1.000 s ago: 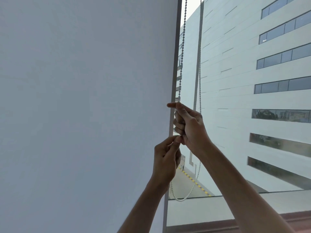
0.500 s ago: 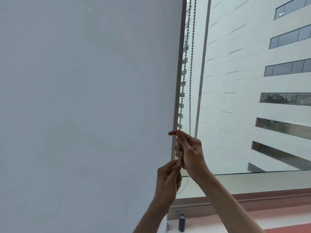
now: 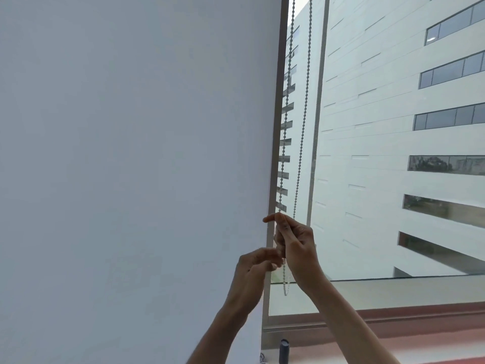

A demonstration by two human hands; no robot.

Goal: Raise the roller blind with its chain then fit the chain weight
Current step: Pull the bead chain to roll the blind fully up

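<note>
Overhead, white beaded chain (image 3: 301, 143) doubled, right hand (image 3: 296, 248) grip pinching it, left hand (image 3: 252, 269) loosely open.

White roller blind (image 3: 131, 153) lowered, beaded chain (image 3: 301, 140) hanging beside its right edge

Right hand (image 3: 298, 248) on bead chain (image 3: 286, 122)

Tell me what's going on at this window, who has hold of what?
A person stands at a window working the bead chain of a roller blind. The right hand grips the chain's left strand up high, index finger pointing out. The left hand sits just below with its fingers loose; whether it touches the chain is unclear. The chain's loop hangs free under the hands. The blind covers the whole left pane. A dark cylinder stands on the sill below.
</note>
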